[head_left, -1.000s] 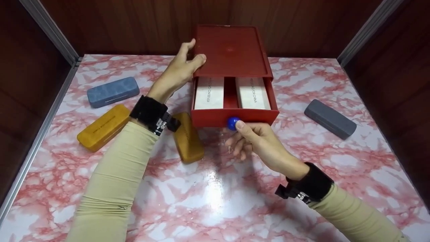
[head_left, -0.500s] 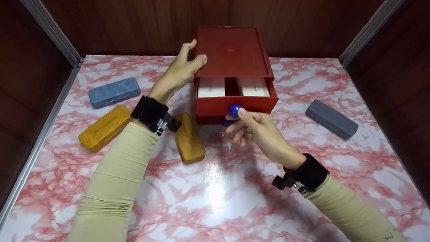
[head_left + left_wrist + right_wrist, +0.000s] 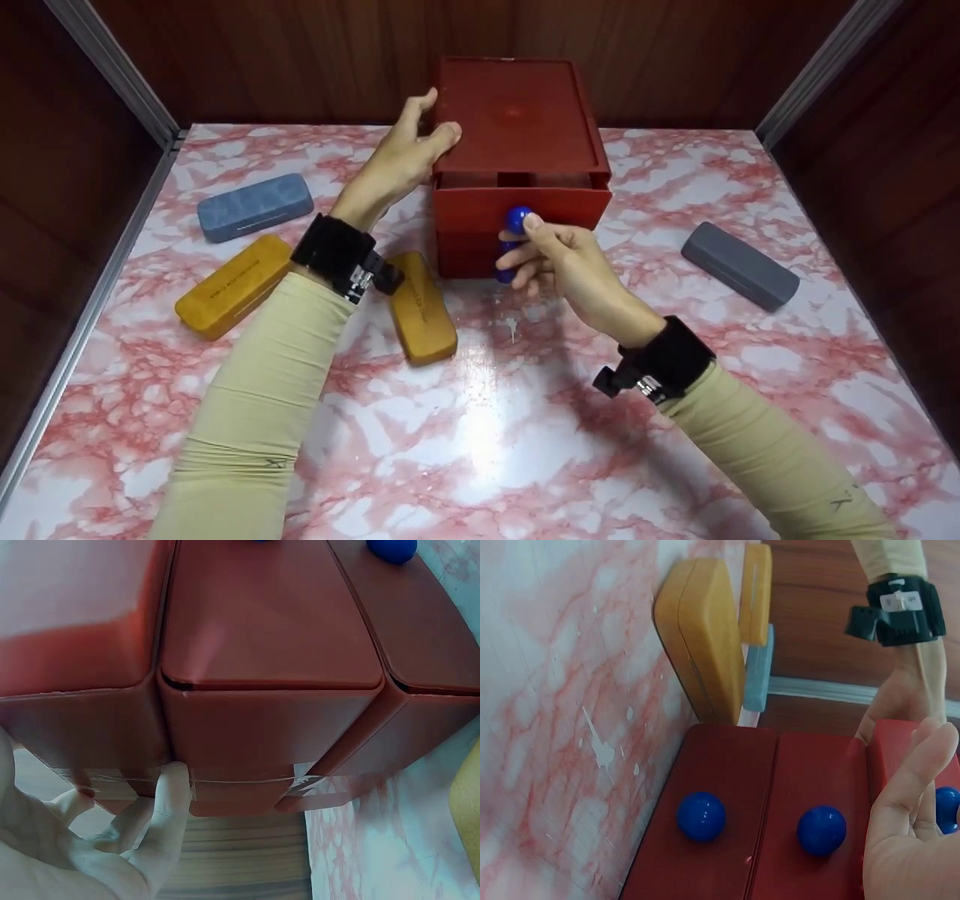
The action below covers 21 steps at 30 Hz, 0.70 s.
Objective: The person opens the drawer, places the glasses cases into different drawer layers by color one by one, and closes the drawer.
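Two yellow cases [image 3: 234,286] [image 3: 424,309], one blue case [image 3: 255,208] and one grey case [image 3: 740,266], four in all, share one marbled tabletop [image 3: 480,465] with a single red cabinet [image 3: 517,112] of three drawers [image 3: 472,210] and three round blue knobs [image 3: 518,220], one to each drawer. Two hands [image 3: 401,154] [image 3: 581,270], one left and one right, appear with two pale sleeves [image 3: 255,405] [image 3: 772,450] and two black wristbands [image 3: 334,250] [image 3: 675,352].

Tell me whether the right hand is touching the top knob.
Touching: the head view shows the right hand with its thumb tip against the top knob.
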### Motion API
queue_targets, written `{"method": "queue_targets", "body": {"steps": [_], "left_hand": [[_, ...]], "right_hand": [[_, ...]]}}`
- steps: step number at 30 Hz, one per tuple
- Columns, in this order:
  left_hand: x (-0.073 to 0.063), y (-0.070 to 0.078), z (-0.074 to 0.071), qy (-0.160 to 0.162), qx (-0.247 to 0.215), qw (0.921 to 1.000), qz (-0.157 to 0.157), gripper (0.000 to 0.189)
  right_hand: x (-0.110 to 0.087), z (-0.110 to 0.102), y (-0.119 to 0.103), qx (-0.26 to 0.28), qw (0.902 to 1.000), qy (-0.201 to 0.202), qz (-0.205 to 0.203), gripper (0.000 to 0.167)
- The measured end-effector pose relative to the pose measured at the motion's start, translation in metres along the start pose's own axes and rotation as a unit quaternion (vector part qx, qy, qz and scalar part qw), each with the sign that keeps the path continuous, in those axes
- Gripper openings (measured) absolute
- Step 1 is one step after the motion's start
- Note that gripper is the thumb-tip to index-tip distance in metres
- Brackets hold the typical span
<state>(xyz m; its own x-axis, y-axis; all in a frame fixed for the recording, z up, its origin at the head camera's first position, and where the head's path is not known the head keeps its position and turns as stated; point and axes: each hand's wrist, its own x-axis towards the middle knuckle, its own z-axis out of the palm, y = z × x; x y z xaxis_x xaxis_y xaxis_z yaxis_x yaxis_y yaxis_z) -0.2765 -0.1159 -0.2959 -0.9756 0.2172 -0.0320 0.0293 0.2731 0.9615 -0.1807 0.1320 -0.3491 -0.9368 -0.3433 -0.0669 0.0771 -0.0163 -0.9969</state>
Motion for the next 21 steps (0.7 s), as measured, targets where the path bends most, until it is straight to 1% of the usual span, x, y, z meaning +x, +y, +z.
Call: {"method": "queue_targets", "body": {"steps": [13, 21], "left_hand": [[0.0, 0.001, 0.001, -0.004, -0.039, 0.9992, -0.001, 0.078], [0.0, 0.001, 0.002, -0.001, -0.039, 0.9992, 0.0, 0.076]], "right_hand": [[0.014, -0.002, -0.003, 0.018, 0.9996, 0.017, 0.01, 0.053], [0.02, -0.001, -0.003, 0.027, 0.9992, 0.024, 0.015, 0.054]]}}
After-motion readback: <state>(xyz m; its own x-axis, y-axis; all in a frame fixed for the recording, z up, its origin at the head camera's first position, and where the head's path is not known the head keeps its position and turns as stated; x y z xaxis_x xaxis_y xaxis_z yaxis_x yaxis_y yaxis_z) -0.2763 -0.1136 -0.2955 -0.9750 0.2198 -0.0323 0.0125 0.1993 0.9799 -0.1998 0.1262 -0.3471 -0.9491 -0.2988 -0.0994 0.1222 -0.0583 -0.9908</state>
